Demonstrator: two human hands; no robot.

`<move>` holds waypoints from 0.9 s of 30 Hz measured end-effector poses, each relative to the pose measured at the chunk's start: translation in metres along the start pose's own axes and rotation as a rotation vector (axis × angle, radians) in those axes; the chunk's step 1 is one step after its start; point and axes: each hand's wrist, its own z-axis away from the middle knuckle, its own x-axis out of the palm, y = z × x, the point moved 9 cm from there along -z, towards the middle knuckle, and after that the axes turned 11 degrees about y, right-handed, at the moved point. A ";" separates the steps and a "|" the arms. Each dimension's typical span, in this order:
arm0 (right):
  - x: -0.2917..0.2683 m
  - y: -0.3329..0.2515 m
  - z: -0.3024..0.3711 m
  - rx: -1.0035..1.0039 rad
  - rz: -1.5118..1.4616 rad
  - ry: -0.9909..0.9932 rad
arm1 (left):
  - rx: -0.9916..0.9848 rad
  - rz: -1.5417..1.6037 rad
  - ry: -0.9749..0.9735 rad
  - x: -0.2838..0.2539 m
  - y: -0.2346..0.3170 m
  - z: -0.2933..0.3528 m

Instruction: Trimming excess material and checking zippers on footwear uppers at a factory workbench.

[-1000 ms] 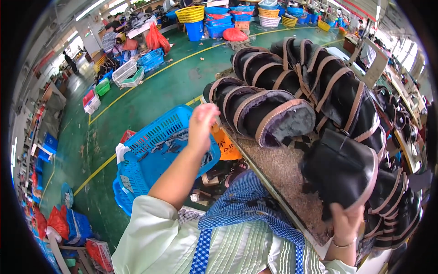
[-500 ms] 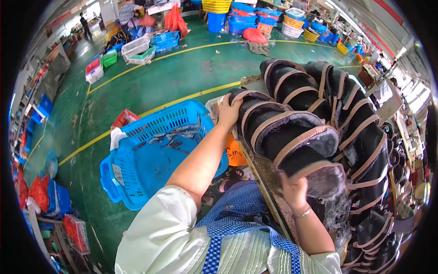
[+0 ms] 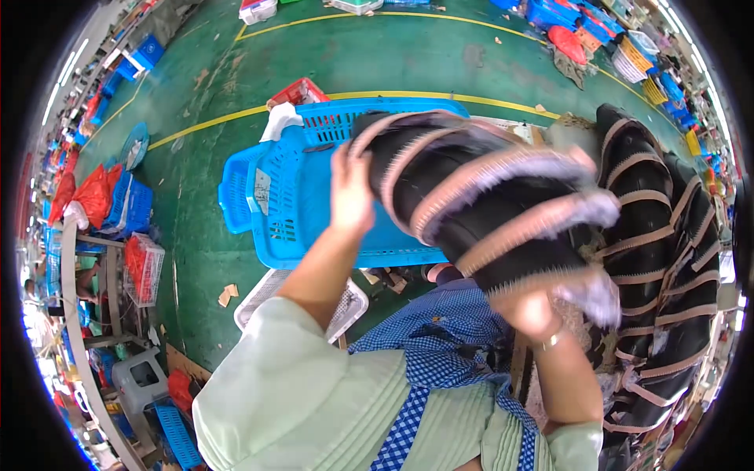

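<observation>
Between my two hands is a nested stack of black shoe uppers with tan stitched edging and grey fur lining, somewhat blurred by motion. My left hand presses against its left end, fingers upward. My right hand grips the near right end from below, its fingers partly hidden. The stack is held tilted above the right part of a large blue plastic basket, hiding some of it. A few dark scraps lie in the basket.
More stacked black uppers lie on the bench at right. A white crate stands under the basket's near side. Beyond the basket is a red crate. At left are a metal frame and a crate with red bags.
My hands have lifted the stack of uppers off the bench and carried it left, over the basket. The view has turned, and more of the near left floor shows.
</observation>
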 end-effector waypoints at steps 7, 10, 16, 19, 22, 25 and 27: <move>0.141 0.022 -0.092 0.300 0.072 -0.452 | -0.377 -0.691 0.309 -0.150 0.029 -0.016; 0.154 0.112 -0.084 0.237 0.305 -0.484 | -0.582 -0.840 0.096 -0.198 -0.052 -0.033; 0.142 0.145 -0.057 0.425 0.546 -0.718 | -0.461 -0.443 -0.222 -0.184 -0.103 -0.036; 0.120 0.083 -0.055 -0.039 0.950 -0.393 | -0.520 -0.846 -0.029 -0.238 -0.128 -0.065; 0.053 -0.016 -0.016 -0.197 0.760 -0.086 | -0.395 -0.856 -0.044 -0.170 -0.114 -0.058; -0.046 -0.087 0.046 -0.217 0.545 0.290 | -0.047 -0.831 0.026 -0.085 -0.070 -0.044; -0.119 -0.130 0.102 -0.155 0.760 0.674 | 0.079 -0.667 -0.080 -0.022 -0.042 -0.020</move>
